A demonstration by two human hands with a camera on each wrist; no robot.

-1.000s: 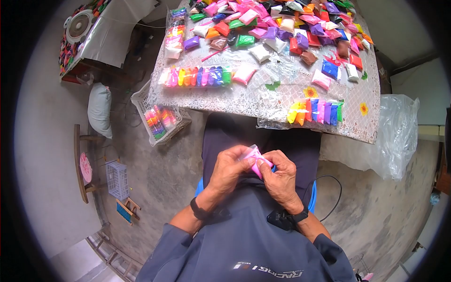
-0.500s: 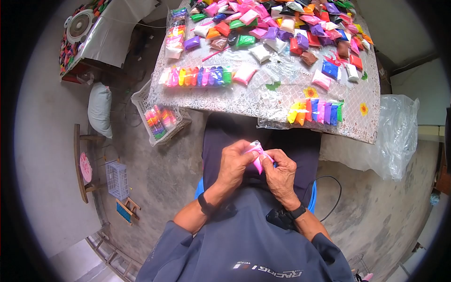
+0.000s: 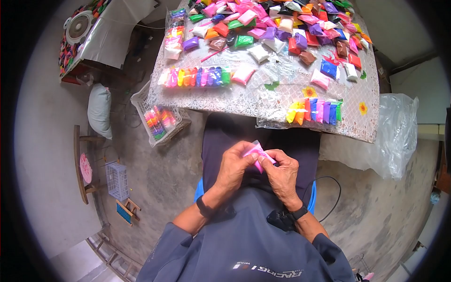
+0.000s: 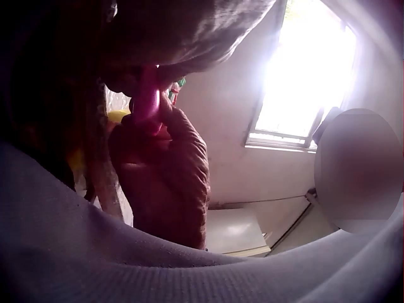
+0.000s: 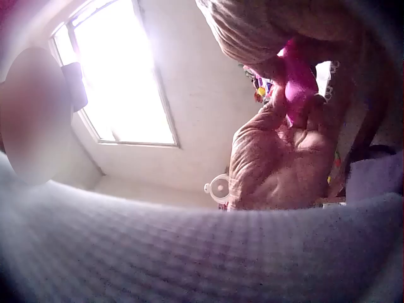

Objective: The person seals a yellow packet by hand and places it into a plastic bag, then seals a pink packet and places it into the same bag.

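A small pink packet (image 3: 259, 157) with a clear end is held over the lap, between both hands. The left hand (image 3: 232, 165) pinches its left side with thumb and fingers; the right hand (image 3: 281, 174) pinches its right side, the two thumbs close together. In the left wrist view the pink packet (image 4: 148, 104) shows between the hands, dark against the light. From the right wrist the packet (image 5: 298, 85) appears bright pink between the fingers. Its underside is hidden in the head view.
The table with a lace cloth (image 3: 202, 99) carries a heap of coloured packets (image 3: 268, 21), a bagged row of packets (image 3: 195, 76) and another row (image 3: 314, 111) near the front edge. A white basket (image 3: 141, 101) stands left on the floor; clear plastic (image 3: 394, 136) hangs at the right.
Over the last second the left hand has shifted slightly up the packet, and the packet has tilted and changed shape between the fingers. Both hands still pinch it.
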